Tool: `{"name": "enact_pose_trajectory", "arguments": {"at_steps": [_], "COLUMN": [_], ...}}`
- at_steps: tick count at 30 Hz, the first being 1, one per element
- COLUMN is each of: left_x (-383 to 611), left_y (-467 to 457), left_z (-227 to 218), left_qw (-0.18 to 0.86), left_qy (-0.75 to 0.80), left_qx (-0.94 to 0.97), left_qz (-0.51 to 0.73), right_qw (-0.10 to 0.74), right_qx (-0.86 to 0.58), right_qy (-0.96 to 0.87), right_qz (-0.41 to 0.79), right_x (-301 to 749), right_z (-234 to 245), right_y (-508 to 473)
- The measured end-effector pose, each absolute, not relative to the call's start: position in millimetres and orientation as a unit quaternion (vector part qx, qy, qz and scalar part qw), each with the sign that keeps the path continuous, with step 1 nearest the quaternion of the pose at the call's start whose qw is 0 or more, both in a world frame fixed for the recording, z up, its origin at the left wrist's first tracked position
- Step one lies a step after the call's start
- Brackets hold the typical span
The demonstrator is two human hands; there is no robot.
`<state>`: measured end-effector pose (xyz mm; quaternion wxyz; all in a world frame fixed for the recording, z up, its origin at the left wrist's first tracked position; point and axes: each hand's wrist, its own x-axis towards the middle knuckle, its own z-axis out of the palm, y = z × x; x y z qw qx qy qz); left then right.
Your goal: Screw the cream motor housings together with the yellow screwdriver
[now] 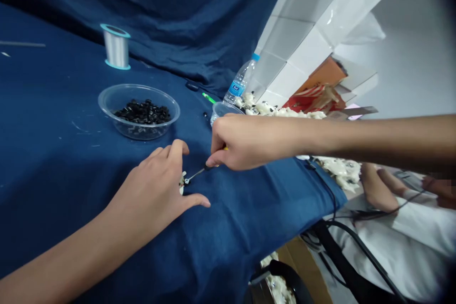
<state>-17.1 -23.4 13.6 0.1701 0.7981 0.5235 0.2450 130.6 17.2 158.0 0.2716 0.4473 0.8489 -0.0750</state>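
My left hand [155, 185] is at the front middle of the blue cloth, its thumb stretched out and its index finger bent away from it. Beneath its palm edge shows a small white piece [181, 190] with dark and shiny bits; the other fingers are curled over it and mostly hidden. Closed in a fist, my right hand [242, 142] grips a screwdriver-like tool [197, 174] with a thin metal shaft and a dark and yellow handle, mostly covered. The tool's tip meets the shiny spot on the white piece.
Behind my left hand stands a clear bowl [138, 135] of small black parts, with a spool of clear line [117, 50] farther back. Another clear tub [219, 109], a water bottle [240, 80] and heaped white pieces [285, 111] lie beyond my right hand. A person [402, 228] sits at right.
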Motion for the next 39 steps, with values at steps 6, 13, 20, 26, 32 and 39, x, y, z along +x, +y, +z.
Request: {"name": "enact_pose_trajectory", "arguments": {"at_steps": [6,13,20,26,32,39], "left_x": [-17.2,-16.9,-16.1,-15.2,-17.6,-17.6], "left_y": [-25.1,-24.8,-23.6,-23.2,-24.6,-24.5], "left_z": [13.3,19.2,18.6,18.2,16.3,18.7], "left_qw": [0.179,0.215,0.222,0.205,0.209,0.233], "left_qy": [0.513,0.523,0.518,0.522,0.513,0.517], "left_qx": [0.802,0.785,0.792,0.795,0.792,0.777], "left_qz": [0.248,0.253,0.236,0.23,0.255,0.274], "right_qw": [0.206,0.269,0.306,0.253,0.219,0.282], "right_qx": [0.362,0.099,0.148,0.438,0.351,0.078], "right_qy": [0.905,0.947,0.931,0.862,0.908,0.943], "right_qz": [-0.087,0.146,0.131,-0.035,-0.069,0.159], "right_x": [138.3,149.3,146.5,129.9,136.9,152.2], "right_z": [167.8,167.2,160.3,159.1,169.3,166.2], "right_y": [21.2,24.8,14.9,12.4,19.8,14.6]}}
